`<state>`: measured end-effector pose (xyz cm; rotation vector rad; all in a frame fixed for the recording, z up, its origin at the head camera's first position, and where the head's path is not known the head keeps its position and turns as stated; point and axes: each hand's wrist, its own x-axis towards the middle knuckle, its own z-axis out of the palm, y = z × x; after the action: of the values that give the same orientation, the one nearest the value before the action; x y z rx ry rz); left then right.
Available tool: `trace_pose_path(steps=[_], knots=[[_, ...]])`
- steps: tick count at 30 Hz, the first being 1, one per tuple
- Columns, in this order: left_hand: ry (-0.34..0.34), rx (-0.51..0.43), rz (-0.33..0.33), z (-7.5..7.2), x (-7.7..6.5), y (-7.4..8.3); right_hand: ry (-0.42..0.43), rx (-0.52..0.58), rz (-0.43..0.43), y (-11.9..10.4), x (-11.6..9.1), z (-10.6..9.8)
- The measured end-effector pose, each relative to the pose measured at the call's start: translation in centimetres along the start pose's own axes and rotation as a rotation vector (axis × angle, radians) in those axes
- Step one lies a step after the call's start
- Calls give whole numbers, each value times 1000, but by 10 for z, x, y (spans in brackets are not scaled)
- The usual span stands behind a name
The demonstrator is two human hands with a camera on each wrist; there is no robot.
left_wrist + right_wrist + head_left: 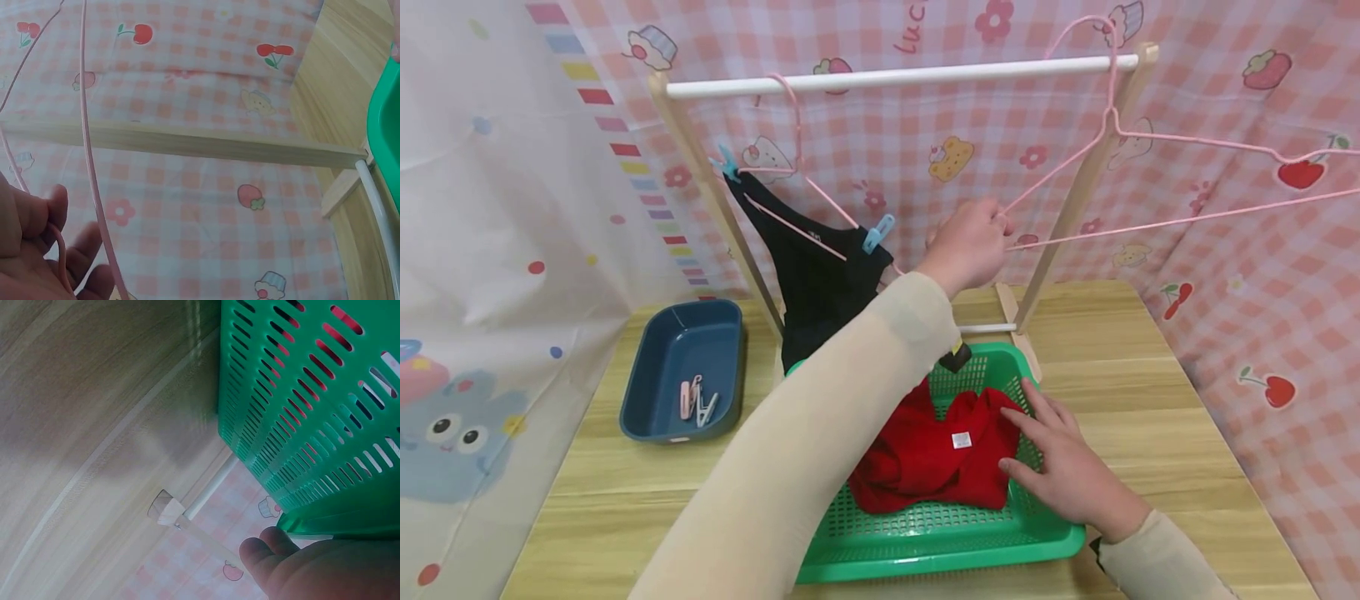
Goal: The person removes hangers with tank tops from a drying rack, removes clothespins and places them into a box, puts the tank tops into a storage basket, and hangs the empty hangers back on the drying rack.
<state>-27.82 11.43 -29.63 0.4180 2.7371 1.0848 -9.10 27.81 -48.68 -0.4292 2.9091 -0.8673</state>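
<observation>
My left grip (967, 242) pinches a pink hanger (1112, 112). My right grip (1067, 467) is wide, at the green basket (940, 568) between the tabletop's (1150, 400) side edges. I can't read the red cloth's (917, 475) white tag (962, 440); the wall cloth (910, 150) says "Luc".

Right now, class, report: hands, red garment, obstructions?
Left hand grips bare pink hanger. Right hand over green basket's rim. Red garment lies inside. Left sleeve partly hides basket.

Cream sleeves (805, 425) — long, plain, close-fitting; black wrist device (955, 360) below left cuff (917, 308) — yellow fleck (957, 344).
</observation>
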Motion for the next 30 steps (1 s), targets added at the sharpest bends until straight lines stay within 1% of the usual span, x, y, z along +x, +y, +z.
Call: trace_pose_path(steps=[3, 9, 16, 23, 26, 30], knots=[[5, 19, -27, 1, 0, 0, 0, -2, 3, 0, -1, -1], [11, 80, -54, 1, -2, 1, 7, -6, 2, 0, 0, -1], [18, 109, -82, 2, -3, -2, 8, 4, -6, 0, 0, 0], [22, 131, -125, 2, -3, -4, 8, 3, -9, 0, -1, 1], [36, 130, -132, 3, -3, -4, 11, 1, -11, 0, -1, 1], [48, 136, -125, 5, -3, -4, 15, -1, -14, 0, 0, 2]])
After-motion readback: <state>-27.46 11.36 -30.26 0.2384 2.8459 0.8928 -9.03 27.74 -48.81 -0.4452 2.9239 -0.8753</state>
